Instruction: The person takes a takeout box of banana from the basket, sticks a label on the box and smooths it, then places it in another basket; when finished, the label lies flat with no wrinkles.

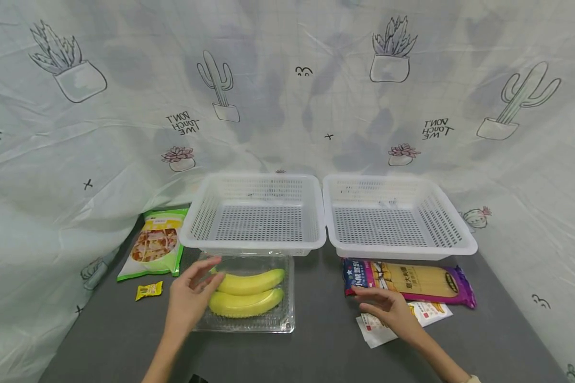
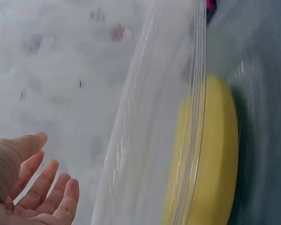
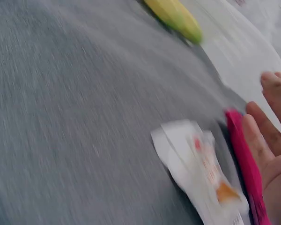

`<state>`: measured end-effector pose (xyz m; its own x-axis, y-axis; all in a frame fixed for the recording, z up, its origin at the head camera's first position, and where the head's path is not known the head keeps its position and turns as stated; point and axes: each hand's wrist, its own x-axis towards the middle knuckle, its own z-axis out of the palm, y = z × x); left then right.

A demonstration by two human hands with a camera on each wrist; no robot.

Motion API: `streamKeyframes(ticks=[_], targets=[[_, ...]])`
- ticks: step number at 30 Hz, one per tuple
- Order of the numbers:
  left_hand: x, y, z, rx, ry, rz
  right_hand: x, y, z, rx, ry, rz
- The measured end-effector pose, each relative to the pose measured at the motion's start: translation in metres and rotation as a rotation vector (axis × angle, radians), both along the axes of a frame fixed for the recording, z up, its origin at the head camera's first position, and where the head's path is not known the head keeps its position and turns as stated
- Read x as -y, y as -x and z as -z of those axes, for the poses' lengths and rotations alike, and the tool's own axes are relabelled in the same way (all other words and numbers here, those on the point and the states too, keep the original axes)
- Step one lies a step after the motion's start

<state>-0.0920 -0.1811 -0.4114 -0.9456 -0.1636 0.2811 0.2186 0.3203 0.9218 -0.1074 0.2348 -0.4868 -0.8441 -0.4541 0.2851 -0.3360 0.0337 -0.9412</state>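
Two yellow bananas point(image 1: 250, 304) lie side by side in a clear plastic container point(image 1: 289, 315). My left hand point(image 1: 188, 298) hovers at the container's left side, fingers loosely bent with nothing between them. The left wrist view shows that hand point(image 2: 47, 192) apart from the banana point(image 2: 220, 150) and the clear plastic. Over on the right, my right hand point(image 1: 390, 311) is held above white printed packets point(image 1: 428, 311), beside a purple-ended pack of spaghetti point(image 1: 426, 282). Its fingers point(image 3: 260, 138) look relaxed and hold nothing in the right wrist view; whether they touch the pack is unclear.
Behind the container stand two white perforated baskets, the left basket point(image 1: 259, 244) and the right basket point(image 1: 407, 249). A green-edged food bag point(image 1: 155, 242) and a small yellow wrapped sweet point(image 1: 149, 290) lie at the left. A printed curtain point(image 1: 287, 106) surrounds the dark table point(image 1: 316, 351).
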Motion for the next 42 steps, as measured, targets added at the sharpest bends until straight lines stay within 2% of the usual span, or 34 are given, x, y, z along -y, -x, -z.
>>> streamKeyframes(ticks=[6, 12, 16, 20, 24, 29, 34, 39, 42], targets=[[-0.049, -0.008, 0.004, -0.025, -0.148, 0.170, -0.035, -0.007, 0.001, 0.030, -0.050, 0.079], [-0.101, -0.022, 0.013, -0.073, -0.196, 0.358, -0.053, -0.011, 0.004, 0.047, -0.047, 0.104], [-0.134, -0.030, 0.021, -0.010, -0.221, 0.481, -0.059, -0.012, 0.009, 0.064, -0.019, 0.071], [-0.168, -0.032, 0.033, 0.089, -0.258, 0.565, -0.066, -0.013, 0.012, 0.089, 0.018, 0.028], [-0.199, -0.024, 0.050, 0.182, -0.268, 0.554, -0.070, -0.012, 0.013, 0.108, 0.006, 0.034], [-0.226, -0.015, 0.069, 0.249, -0.215, 0.504, -0.071, -0.009, 0.015, 0.078, -0.068, 0.037], [-0.239, -0.010, 0.083, 0.228, -0.138, 0.500, -0.071, -0.007, 0.017, 0.079, -0.063, 0.010], [-0.241, -0.009, 0.093, 0.197, -0.049, 0.463, -0.071, -0.007, 0.018, 0.105, -0.063, -0.014], [-0.242, -0.008, 0.097, 0.182, -0.026, 0.450, -0.070, -0.007, 0.019, 0.095, -0.072, -0.010]])
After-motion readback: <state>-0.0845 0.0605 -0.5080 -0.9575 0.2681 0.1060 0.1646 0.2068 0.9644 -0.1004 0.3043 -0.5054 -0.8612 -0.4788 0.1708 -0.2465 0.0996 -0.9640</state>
